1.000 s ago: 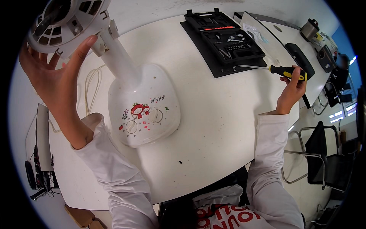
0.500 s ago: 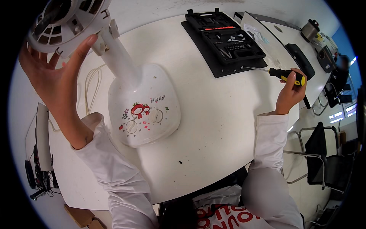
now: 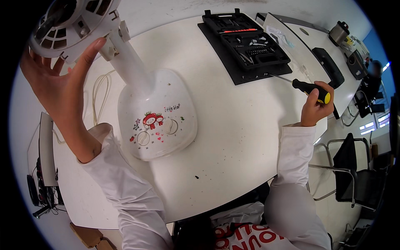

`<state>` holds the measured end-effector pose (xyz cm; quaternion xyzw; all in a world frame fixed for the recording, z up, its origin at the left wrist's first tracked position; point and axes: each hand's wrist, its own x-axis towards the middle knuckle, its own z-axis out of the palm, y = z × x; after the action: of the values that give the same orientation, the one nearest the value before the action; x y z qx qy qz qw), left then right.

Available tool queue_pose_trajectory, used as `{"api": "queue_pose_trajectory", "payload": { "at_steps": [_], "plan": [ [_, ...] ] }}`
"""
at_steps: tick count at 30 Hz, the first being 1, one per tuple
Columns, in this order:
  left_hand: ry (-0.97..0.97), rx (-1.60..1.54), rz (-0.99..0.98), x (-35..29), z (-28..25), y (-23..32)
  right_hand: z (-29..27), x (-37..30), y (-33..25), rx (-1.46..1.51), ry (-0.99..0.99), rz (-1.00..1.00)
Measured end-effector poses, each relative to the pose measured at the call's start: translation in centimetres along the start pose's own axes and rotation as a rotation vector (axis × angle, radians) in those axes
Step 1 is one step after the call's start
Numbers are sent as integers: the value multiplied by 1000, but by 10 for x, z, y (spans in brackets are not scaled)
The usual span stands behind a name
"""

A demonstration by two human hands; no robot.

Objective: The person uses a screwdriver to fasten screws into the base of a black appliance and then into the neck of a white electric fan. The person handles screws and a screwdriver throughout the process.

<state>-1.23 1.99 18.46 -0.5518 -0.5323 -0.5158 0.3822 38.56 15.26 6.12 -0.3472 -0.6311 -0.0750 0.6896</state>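
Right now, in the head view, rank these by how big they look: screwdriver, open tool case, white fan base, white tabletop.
Largest to smallest, as they appear:
1. White tabletop
2. White fan base
3. Open tool case
4. Screwdriver
The case lies farther off, so its real size against the base is unsure.

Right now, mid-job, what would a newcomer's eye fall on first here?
Probably the white fan at left: its fan head is held by the left hand at the upper left, and its base, with red cartoon figures, stands on the table. Next, the black-and-yellow screwdriver in the right hand, its shaft pointing toward the open black tool case at the top, right of centre.
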Motion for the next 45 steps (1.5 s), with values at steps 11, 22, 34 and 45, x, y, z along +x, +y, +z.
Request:
{"api": "queue_pose_trajectory", "payload": {
  "at_steps": [11, 22, 34, 45],
  "plan": [
    [5, 79, -3, 0, -1, -1, -2, 2, -10, -86, -115, -216],
    [-2, 52, -2, 0, 0, 1, -9, -10, -30, -62, -377, -214],
    [1, 44, -65, -2, 1, 0, -56, -61, -63, -308, -782, -155],
    [-2, 68, -51, 0, 0, 4, -68, -57, -60, -298, -898, -224]
  ]
}}
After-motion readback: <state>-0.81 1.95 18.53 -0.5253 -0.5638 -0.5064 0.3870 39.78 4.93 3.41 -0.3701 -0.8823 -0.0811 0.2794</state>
